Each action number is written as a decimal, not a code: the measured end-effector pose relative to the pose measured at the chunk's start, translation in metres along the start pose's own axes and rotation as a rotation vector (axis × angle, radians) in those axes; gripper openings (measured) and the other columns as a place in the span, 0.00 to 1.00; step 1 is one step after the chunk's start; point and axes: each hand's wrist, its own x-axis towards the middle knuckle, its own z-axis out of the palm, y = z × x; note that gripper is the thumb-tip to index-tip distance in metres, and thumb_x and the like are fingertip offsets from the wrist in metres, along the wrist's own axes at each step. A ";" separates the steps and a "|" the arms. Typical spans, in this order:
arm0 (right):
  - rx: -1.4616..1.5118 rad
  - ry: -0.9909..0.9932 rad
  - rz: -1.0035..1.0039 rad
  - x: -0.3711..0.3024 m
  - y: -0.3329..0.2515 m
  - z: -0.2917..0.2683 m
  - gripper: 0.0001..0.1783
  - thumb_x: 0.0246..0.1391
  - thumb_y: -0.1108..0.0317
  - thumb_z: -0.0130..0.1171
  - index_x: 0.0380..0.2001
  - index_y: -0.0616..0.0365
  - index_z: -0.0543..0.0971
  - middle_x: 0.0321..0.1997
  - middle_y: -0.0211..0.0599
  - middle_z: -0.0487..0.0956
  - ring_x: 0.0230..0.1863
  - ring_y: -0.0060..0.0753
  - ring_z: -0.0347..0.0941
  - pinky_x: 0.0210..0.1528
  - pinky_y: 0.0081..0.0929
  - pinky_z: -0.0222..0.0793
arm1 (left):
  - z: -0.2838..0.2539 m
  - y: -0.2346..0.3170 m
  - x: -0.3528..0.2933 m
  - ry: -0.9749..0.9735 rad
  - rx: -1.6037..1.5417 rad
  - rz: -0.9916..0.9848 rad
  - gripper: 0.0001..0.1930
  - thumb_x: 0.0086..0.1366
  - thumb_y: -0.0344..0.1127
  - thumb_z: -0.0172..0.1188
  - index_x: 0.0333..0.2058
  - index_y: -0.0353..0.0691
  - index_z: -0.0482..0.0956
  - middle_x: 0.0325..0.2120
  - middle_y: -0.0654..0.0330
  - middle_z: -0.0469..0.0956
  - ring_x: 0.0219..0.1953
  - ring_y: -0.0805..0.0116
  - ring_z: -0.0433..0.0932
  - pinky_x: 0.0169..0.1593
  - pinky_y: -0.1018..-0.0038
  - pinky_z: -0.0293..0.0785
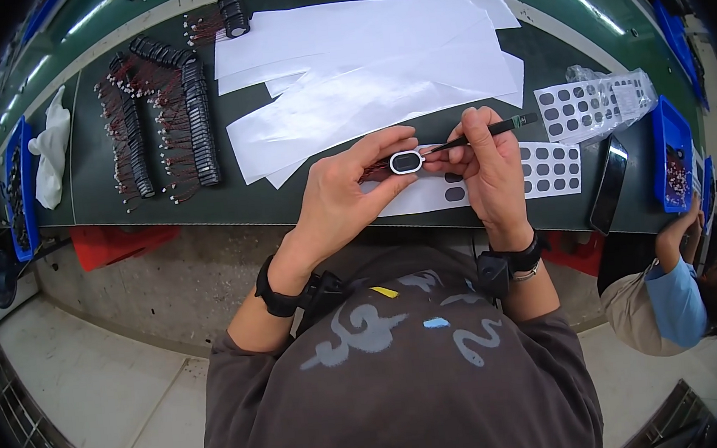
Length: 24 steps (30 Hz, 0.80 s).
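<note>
My left hand (340, 183) is closed on a small oval speaker (406, 163) with a white rim and a dark middle. Thin dark red wires run from the speaker into that palm. In my right hand (495, 179), black tweezers (501, 128) are pinched between thumb and fingers, their tip pointing left at the speaker's edge. Whether the tip touches the speaker or grips anything is too small to tell. Beneath both hands lies a white sheet of dark rounded stickers (573, 166), partly hidden by the right hand.
White paper sheets (361, 62) overlap across the table. Rows of black speakers with red wires (200, 123) lie at left, near a white cloth (52, 148). To the right are bagged sticker sheets (566, 112), a phone (608, 185), a blue bin (672, 154) and another person (672, 299).
</note>
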 end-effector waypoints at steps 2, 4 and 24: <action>-0.010 -0.009 0.005 0.000 0.000 -0.001 0.16 0.68 0.56 0.50 0.32 0.57 0.70 0.22 0.29 0.72 0.31 0.34 0.82 0.36 0.30 0.83 | 0.000 0.000 0.000 0.002 0.006 0.002 0.22 0.59 0.28 0.65 0.54 0.38 0.75 0.44 0.55 0.83 0.46 0.66 0.83 0.48 0.75 0.79; -0.010 -0.008 0.003 0.000 0.000 0.000 0.16 0.68 0.56 0.50 0.32 0.57 0.70 0.22 0.29 0.72 0.31 0.34 0.82 0.35 0.29 0.83 | 0.000 -0.001 0.000 0.001 0.007 0.006 0.22 0.59 0.28 0.65 0.54 0.38 0.75 0.44 0.56 0.83 0.46 0.66 0.83 0.48 0.75 0.79; 0.010 0.000 -0.030 -0.001 0.003 0.001 0.14 0.68 0.58 0.50 0.32 0.57 0.69 0.22 0.29 0.73 0.29 0.31 0.81 0.35 0.30 0.83 | 0.000 -0.002 0.000 0.003 0.029 0.037 0.21 0.58 0.29 0.66 0.52 0.38 0.77 0.43 0.56 0.83 0.44 0.66 0.83 0.46 0.74 0.80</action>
